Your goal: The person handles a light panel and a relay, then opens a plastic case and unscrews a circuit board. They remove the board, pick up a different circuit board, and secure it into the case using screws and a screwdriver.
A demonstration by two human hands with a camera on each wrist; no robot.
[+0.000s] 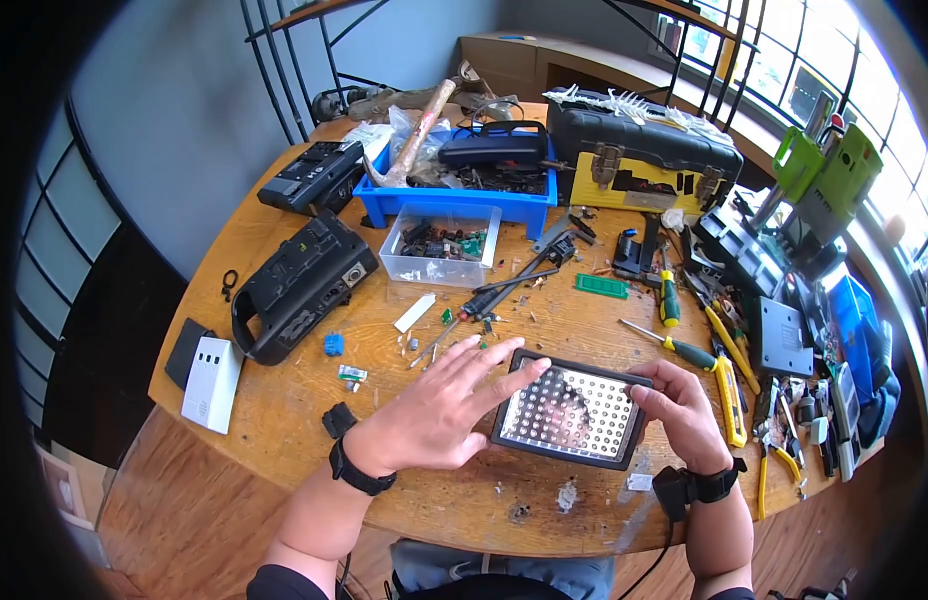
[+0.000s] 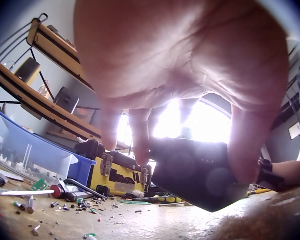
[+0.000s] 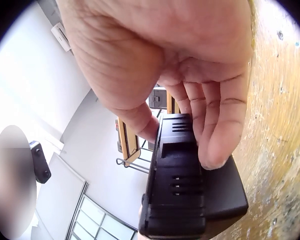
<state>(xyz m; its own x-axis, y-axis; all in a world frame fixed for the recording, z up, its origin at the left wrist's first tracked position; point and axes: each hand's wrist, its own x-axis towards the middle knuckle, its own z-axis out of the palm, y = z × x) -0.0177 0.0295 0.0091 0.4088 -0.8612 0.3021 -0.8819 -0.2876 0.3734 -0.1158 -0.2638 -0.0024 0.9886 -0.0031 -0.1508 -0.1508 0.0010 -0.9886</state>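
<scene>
A black-framed LED light panel with rows of small round LEDs is tilted up over the near part of the table. My right hand grips its right end, thumb on the front edge and fingers behind. In the right wrist view the panel's slotted black side shows between thumb and fingers. My left hand is spread at the panel's left end, its fingers fairly straight and one fingertip at the top edge. From the left wrist, the dark back of the panel appears beyond the palm, between fingers and thumb.
Behind the panel lie a green plastic piece, screwdrivers and small scraps. A clear box of parts, blue bin and toolbox stand farther back. Black housing and a white box sit left; pliers lie right.
</scene>
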